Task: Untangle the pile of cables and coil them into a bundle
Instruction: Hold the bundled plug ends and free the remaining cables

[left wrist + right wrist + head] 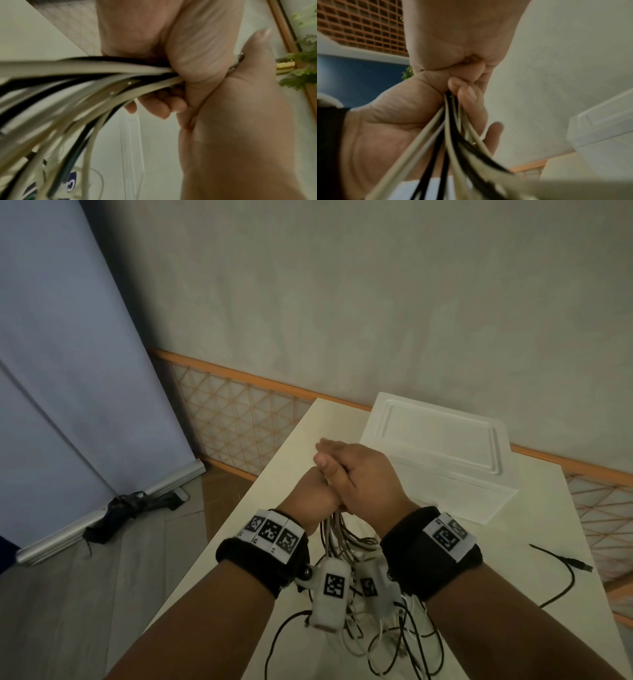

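Note:
Both my hands are raised together over the pale table point(513, 635). My left hand point(315, 494) grips a bundle of beige and black cables point(337, 529) in its fist. My right hand point(363, 481) wraps over the left fist, fingers curled round the same bundle. The strands hang from the hands down to a loose tangle of black and white cables point(394, 638) on the table, partly hidden by my wrists. Seen from the left wrist, the cable bundle point(102, 75) runs into the left fist point(197, 60). From the right wrist, the strands point(450, 135) leave below the clasped hands.
A white rectangular box point(438, 446) stands at the back of the table, just beyond my hands. A separate black cable with a plug point(582, 566) lies at the right. The table's left edge drops to the floor, where a black bag point(133, 505) lies by a banner stand.

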Available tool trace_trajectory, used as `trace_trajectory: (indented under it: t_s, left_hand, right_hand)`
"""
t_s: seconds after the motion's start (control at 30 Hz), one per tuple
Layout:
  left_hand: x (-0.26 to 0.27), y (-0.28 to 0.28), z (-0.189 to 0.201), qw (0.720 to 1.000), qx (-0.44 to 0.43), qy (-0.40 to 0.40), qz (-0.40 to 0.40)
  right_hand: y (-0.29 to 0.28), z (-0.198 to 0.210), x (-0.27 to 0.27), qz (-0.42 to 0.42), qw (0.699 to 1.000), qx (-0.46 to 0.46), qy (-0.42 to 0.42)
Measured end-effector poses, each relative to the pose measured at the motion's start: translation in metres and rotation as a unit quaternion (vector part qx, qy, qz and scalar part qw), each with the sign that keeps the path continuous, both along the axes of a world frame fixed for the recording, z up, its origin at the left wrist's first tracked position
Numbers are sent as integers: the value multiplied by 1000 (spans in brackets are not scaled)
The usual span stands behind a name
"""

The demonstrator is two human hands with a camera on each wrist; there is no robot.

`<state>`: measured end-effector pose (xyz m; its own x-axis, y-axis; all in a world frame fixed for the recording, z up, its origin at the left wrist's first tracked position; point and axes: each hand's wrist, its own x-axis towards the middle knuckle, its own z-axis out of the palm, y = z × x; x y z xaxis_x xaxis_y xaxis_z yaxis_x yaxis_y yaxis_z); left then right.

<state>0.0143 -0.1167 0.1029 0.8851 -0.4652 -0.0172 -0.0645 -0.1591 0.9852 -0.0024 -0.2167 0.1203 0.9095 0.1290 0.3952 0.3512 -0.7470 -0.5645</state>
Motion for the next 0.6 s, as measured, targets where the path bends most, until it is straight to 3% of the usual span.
trace_trajectory:
  t_s: [0.1, 0.23, 0.33, 0.43, 0.53, 0.6]
  left_hand:
    - [-3, 2, -7, 1000, 4, 27, 10]
    - [-1, -3, -10, 999, 46, 4, 5]
    - [0, -2, -6, 999, 50, 3, -16]
    - [1, 5, -4, 998, 22, 23, -47]
    - [2, 5, -7, 998, 2, 56, -26]
    - [8, 7, -5, 996, -36, 86, 2]
  right_hand:
    - [-7, -1, 0, 41, 999, -34, 9]
    - [-7, 8, 8, 87, 992, -89, -8]
    - [-3, 10, 13, 98, 993, -58, -22]
    - [-5, 11, 12, 61, 997, 39, 18]
    - [-1, 13, 13, 67, 998, 0, 17]
    - [3, 8, 16, 38, 998, 36, 21]
